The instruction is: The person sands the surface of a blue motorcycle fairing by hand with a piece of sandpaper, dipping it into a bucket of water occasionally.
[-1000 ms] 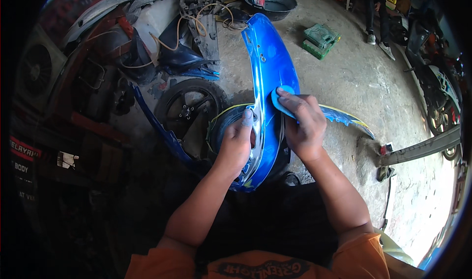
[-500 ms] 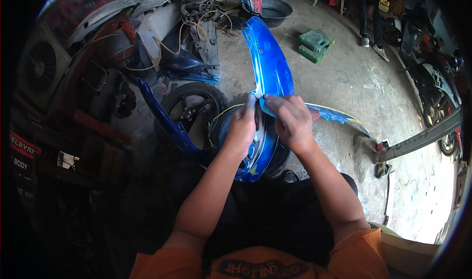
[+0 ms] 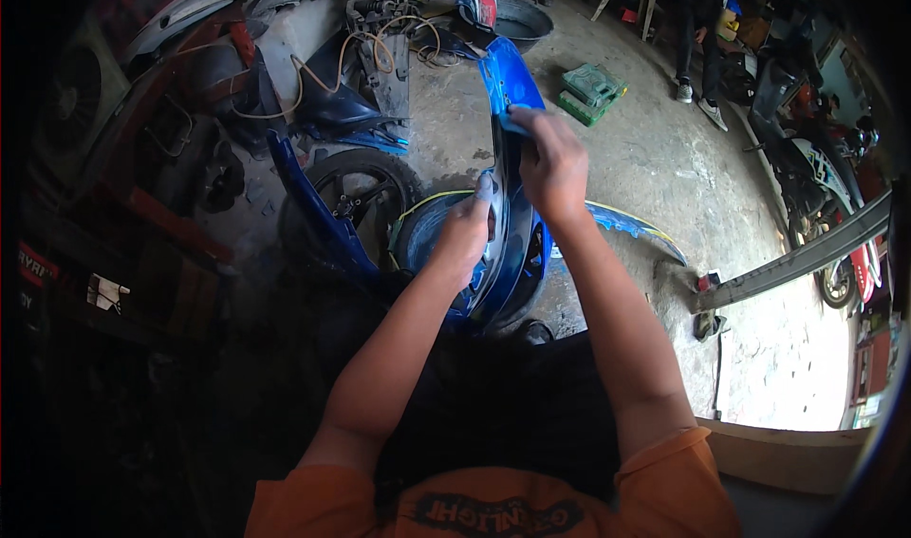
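Note:
A glossy blue motorcycle body panel (image 3: 513, 71) stands on end before me, its long edge toward my left and its upper tip pointing away. My left hand (image 3: 465, 236) is closed around that edge at the lower middle, thumb along it. Higher up, my right hand (image 3: 555, 163) pinches a light-blue folded sheet (image 3: 515, 119) and presses it against the panel's edge. Whether the sheet is sandpaper or cloth I cannot tell. Below the panel is a round basin (image 3: 418, 244) with a yellowish rim, partly hidden by my left hand and the panel.
A wheel (image 3: 365, 192) and a dark blue panel (image 3: 318, 211) lie left of the basin. Another blue panel (image 3: 631, 223) reaches right. Beyond are a green case (image 3: 590, 92), a dark tub (image 3: 524, 24) and a standing person (image 3: 700, 40). Motorcycle parts crowd the left; a grey beam (image 3: 797, 265) juts in at right.
My right hand has slid up the panel's edge, away from me, with the light-blue sheet. The panel has turned slightly, showing less of its broad face. My left hand keeps its hold.

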Tool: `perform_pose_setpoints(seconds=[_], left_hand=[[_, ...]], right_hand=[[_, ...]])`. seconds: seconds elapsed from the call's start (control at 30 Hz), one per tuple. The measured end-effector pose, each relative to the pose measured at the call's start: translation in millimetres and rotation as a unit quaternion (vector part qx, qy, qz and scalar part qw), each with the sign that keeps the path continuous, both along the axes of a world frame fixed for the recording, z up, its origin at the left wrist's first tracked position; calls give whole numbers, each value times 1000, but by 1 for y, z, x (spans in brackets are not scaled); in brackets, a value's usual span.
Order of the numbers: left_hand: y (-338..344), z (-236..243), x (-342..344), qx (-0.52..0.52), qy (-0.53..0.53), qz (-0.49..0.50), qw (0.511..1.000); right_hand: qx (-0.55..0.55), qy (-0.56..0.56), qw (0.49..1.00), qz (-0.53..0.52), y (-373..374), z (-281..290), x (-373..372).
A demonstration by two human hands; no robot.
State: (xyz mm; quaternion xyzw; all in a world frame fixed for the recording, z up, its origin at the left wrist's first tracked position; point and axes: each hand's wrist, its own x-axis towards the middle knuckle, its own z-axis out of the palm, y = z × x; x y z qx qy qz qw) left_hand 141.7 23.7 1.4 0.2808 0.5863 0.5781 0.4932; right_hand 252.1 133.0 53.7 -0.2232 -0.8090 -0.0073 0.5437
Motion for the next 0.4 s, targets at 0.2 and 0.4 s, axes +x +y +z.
perform_pose_setpoints(seconds=[0.2, 0.4], left_hand=[[-6, 0, -19, -2, -16, 9, 1000], [-8, -17, -16, 18, 0, -47, 999]], right_hand=[[-17, -47, 999, -10, -47, -35, 10], [-23, 5, 999, -27, -31, -34, 2]])
